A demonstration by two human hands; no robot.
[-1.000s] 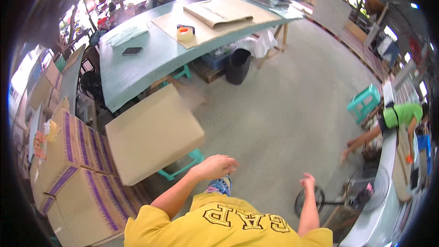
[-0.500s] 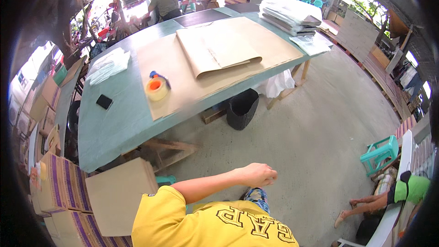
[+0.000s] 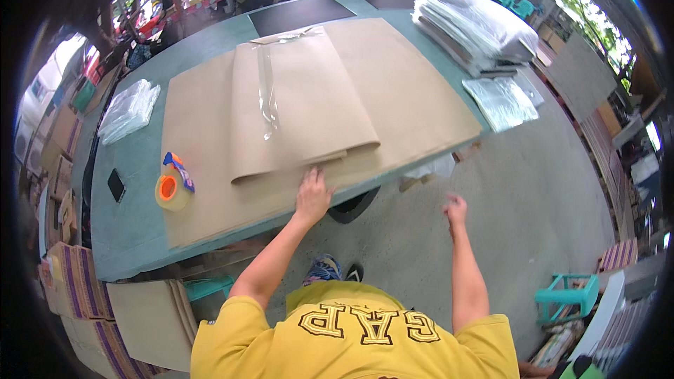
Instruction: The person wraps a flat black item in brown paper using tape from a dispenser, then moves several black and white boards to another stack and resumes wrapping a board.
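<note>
My left hand (image 3: pixel 313 196) lies with its fingers stretched out on the near part of the brown paper sheets, its fingertips at the lower edge of a folded piece of brown paper (image 3: pixel 302 98). Strips of clear tape run along the left part and top of that folded piece. Beneath it, the flat brown paper sheets (image 3: pixel 414 91) spread over the green table (image 3: pixel 133 238). To the right of the table edge, my right hand (image 3: pixel 456 210) hangs in the air, slightly blurred, fingers loosely apart and no object visible in it.
A tape roll with an orange core (image 3: pixel 173 191) and a black phone (image 3: pixel 116 185) sit at the left. Clear plastic bags (image 3: pixel 131 110) lie behind them; a plastic-wrapped stack (image 3: pixel 477 28) stands at the far right. Cardboard (image 3: pixel 151 319), boxes and a green stool (image 3: pixel 567 296) flank me.
I have moved closer to the table. My left hand has come onto the brown paper, and my right hand now shows beside the table. The folded piece's lower edge looks blurred.
</note>
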